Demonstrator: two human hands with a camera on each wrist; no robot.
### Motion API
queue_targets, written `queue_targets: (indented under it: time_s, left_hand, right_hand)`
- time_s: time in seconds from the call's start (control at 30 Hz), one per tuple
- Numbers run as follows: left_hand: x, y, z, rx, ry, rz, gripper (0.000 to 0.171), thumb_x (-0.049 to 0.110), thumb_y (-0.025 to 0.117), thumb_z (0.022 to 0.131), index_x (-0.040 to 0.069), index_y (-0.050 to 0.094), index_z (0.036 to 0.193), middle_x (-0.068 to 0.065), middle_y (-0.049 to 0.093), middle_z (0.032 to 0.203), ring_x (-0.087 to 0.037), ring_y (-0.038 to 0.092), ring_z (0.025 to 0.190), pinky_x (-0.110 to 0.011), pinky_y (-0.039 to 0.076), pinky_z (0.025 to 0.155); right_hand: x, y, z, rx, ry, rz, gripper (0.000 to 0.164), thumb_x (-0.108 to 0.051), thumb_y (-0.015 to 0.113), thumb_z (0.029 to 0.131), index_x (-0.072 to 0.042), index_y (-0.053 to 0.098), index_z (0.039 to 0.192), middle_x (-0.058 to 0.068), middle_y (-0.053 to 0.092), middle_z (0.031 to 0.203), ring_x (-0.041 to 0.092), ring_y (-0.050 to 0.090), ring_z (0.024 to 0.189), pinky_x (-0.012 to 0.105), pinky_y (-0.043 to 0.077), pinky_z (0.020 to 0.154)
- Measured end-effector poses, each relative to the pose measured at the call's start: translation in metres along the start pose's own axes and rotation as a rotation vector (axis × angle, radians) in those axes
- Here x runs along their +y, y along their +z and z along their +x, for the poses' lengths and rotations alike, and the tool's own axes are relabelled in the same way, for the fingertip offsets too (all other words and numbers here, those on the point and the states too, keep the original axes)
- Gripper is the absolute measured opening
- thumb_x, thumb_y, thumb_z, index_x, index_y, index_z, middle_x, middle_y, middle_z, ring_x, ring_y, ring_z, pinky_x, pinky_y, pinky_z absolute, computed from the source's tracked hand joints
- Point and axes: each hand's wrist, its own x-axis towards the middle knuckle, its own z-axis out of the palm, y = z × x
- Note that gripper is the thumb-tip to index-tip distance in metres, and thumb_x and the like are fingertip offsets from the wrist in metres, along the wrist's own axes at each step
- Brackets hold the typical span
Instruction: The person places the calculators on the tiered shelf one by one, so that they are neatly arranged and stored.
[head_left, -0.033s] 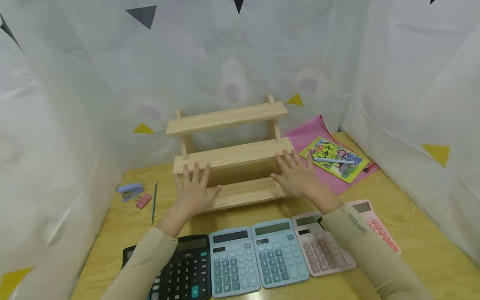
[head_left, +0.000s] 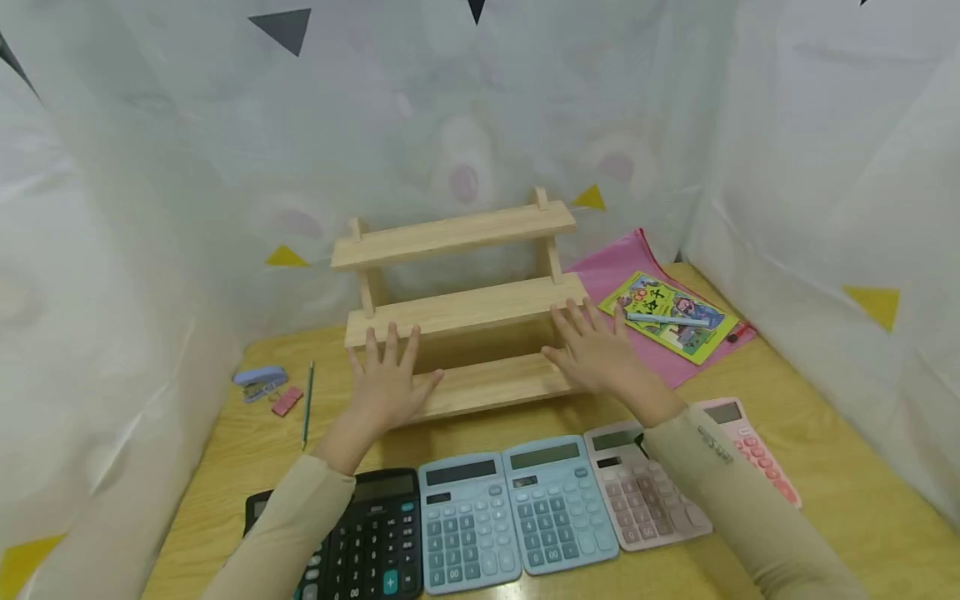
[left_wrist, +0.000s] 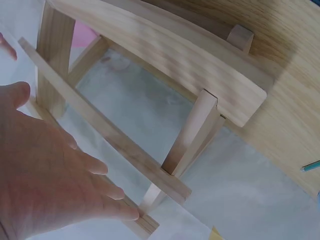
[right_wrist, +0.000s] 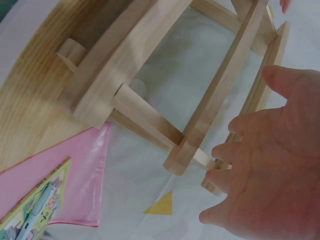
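A three-tier wooden shelf [head_left: 467, 310] stands on the table, its lower boards partly hidden by the hands. In front of its left side the left hand [head_left: 386, 393] is raised with fingers spread and straight, holding nothing. Likewise, the right hand [head_left: 600, 357] spreads its fingers before the shelf's right side, and nothing is in it. Both wrist views show each palm, left hand [left_wrist: 55, 175] and right hand [right_wrist: 275, 165], beside the shelf's boards. Whether the fingers touch the wood, I cannot tell.
Calculators line the near side: black [head_left: 382, 533], blue [head_left: 468, 525], another blue [head_left: 558, 508], pale pink [head_left: 652, 492], pink [head_left: 761, 458]. At left lie a stapler [head_left: 260, 377], a pink binder clip [head_left: 287, 402] and a pencil [head_left: 308, 404]. A booklet [head_left: 678, 342] with a pen [head_left: 667, 320] lies on a pink pouch [head_left: 611, 262].
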Motion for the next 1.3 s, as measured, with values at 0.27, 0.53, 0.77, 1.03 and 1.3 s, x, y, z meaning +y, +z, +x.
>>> queue_targets:
  time_s: [0.27, 0.53, 0.77, 1.03, 1.3]
  left_hand:
    - [-0.002, 0.003, -0.005, 0.017, 0.023, -0.009, 0.078, 0.068, 0.02, 0.09, 0.022, 0.0, 0.15, -0.02, -0.001, 0.156, -0.048, -0.008, 0.14, -0.073, -0.004, 0.106]
    - [-0.01, 0.001, -0.019, -0.027, 0.007, -0.179, 0.083, 0.069, 0.022, 0.089, 0.018, -0.006, 0.149, -0.02, -0.008, 0.155, -0.048, -0.01, 0.14, -0.071, -0.004, 0.107]
    - [-0.054, 0.009, -0.107, -0.017, -0.126, -0.285, 0.094, 0.062, 0.038, 0.09, 0.004, -0.008, 0.147, -0.032, -0.004, 0.151, -0.055, -0.002, 0.136, -0.072, 0.01, 0.104]
    - [-0.112, 0.064, -0.187, -0.22, -0.492, -0.16, 0.108, 0.071, 0.037, 0.084, -0.015, 0.006, 0.141, -0.048, 0.005, 0.139, -0.065, 0.01, 0.125, -0.07, 0.018, 0.104]
    - [-0.111, 0.092, -0.205, -0.306, -0.622, -0.249, 0.119, 0.081, 0.036, 0.075, -0.009, 0.002, 0.144, -0.044, -0.001, 0.142, -0.065, 0.006, 0.126, -0.074, 0.025, 0.096]
  right_hand:
    - [0.0, 0.003, 0.0, -0.009, 0.002, -0.006, 0.077, -0.068, 0.01, 0.09, -0.021, -0.002, 0.149, 0.009, -0.006, 0.158, 0.034, -0.008, 0.145, 0.063, -0.02, 0.107]
    - [0.001, -0.005, 0.008, 0.029, 0.007, 0.011, 0.071, -0.062, 0.018, 0.093, -0.023, 0.002, 0.15, 0.013, -0.008, 0.157, 0.036, -0.007, 0.144, 0.064, -0.016, 0.109]
    - [0.021, 0.0, 0.017, 0.24, -0.037, 0.047, 0.062, -0.039, 0.039, 0.096, -0.009, 0.02, 0.147, 0.019, 0.008, 0.156, 0.038, 0.009, 0.143, 0.06, 0.003, 0.115]
    - [0.04, 0.009, 0.032, 0.588, -0.196, 0.081, 0.03, -0.006, 0.059, 0.086, -0.001, 0.063, 0.114, 0.025, 0.055, 0.123, 0.041, 0.055, 0.109, 0.05, 0.046, 0.095]
    - [0.028, 0.012, 0.047, 0.702, -0.225, 0.095, 0.021, -0.006, 0.065, 0.083, 0.0, 0.069, 0.103, 0.018, 0.067, 0.099, 0.035, 0.062, 0.09, 0.046, 0.052, 0.078]
